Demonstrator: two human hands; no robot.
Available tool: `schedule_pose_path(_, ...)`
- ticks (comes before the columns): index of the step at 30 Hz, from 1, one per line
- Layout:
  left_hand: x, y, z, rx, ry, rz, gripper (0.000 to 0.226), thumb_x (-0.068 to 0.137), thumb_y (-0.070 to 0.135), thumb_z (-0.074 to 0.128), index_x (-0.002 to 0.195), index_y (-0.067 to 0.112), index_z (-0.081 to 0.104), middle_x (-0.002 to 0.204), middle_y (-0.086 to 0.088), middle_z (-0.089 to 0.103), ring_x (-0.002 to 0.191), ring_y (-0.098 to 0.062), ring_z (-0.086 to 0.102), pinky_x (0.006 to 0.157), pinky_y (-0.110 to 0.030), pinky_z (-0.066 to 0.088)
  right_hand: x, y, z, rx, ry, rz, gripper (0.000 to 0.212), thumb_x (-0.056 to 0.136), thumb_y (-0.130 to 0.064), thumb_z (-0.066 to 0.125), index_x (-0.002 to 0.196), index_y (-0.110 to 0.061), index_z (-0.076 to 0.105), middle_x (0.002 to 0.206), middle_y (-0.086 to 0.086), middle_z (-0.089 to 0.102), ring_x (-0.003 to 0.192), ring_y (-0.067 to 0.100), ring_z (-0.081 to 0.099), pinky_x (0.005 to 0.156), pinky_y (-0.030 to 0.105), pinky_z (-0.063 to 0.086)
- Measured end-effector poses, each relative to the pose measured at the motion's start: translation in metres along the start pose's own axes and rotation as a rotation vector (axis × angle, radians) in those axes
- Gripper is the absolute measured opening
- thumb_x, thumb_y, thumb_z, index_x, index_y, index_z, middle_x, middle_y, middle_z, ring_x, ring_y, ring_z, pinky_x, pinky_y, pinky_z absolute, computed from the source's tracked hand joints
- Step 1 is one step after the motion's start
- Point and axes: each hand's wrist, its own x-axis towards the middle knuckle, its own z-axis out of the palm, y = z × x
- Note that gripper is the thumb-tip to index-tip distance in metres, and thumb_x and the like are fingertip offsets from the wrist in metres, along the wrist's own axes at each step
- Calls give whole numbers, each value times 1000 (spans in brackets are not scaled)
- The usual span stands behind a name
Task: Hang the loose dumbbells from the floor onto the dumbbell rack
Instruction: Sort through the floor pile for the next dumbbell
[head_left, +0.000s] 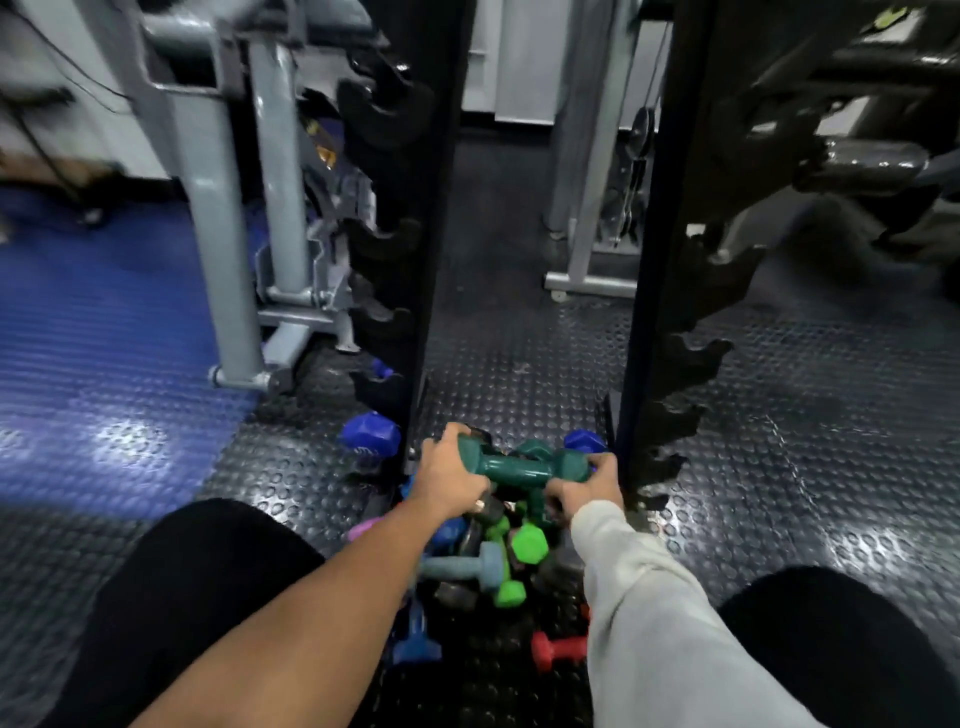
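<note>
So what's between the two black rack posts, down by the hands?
In the head view, a pile of loose dumbbells on the studded floor, with both hands holding a dark green dumbbell above it.

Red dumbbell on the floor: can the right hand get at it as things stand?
Probably not right now. The right hand grips one end of the dark green dumbbell, with the left hand on the other end. The red dumbbell itself lies uncovered beside the right sleeve.
</note>
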Motion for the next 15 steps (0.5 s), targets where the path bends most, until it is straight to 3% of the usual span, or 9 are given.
schedule_pose_path(2,-7,-1,-28,-18,25,-17,73,66,18,86,128,31,50,116,-10,51,96,-29,62,90,-38,57,7,-4,13,19,-52,-52,72,33,-28,80,94,-46,45,87,4,69,72,33,71,66,51,62)
schedule_pose_path(4,-13,-2,-61,-30,45,-30,75,63,18,89,128,27,52,111,-10,62,93,-26,64,82,-33,57,-14,-28,24,112,-131,-88,74,41,-17,86,96,-50,47,98,8,67,76,34,71,68,58,61)
schedule_pose_path(6,-19,-2,-99,-83,64,-61,73,62,12,89,125,27,55,99,-8,67,79,-23,65,68,-33,59,-59,-68,32,221,-274,-70,80,66,8,80,120,-40,47,100,10,62,77,34,67,77,64,58)
schedule_pose_path(8,-28,-5,-136,-118,102,-89,71,63,6,88,123,28,57,95,-10,68,71,-26,67,62,-40,62,-79,-89,45,242,-413,-95,95,68,17,75,143,-30,41,100,9,62,80,36,65,84,65,55)
schedule_pose_path(12,-35,-10,-196,-89,184,-69,67,65,6,88,121,29,58,100,-11,70,85,-32,74,67,-41,63,-91,-113,76,32,-548,-261,125,37,-13,80,152,-30,33,117,13,64,99,41,68,84,61,57)
schedule_pose_path(15,-30,-12,-221,-107,235,-54,73,61,13,90,125,29,57,104,-8,69,88,-30,72,73,-42,64,-90,-138,90,5,-622,-317,121,48,-5,80,156,-26,27,126,16,61,102,39,68,83,55,60)
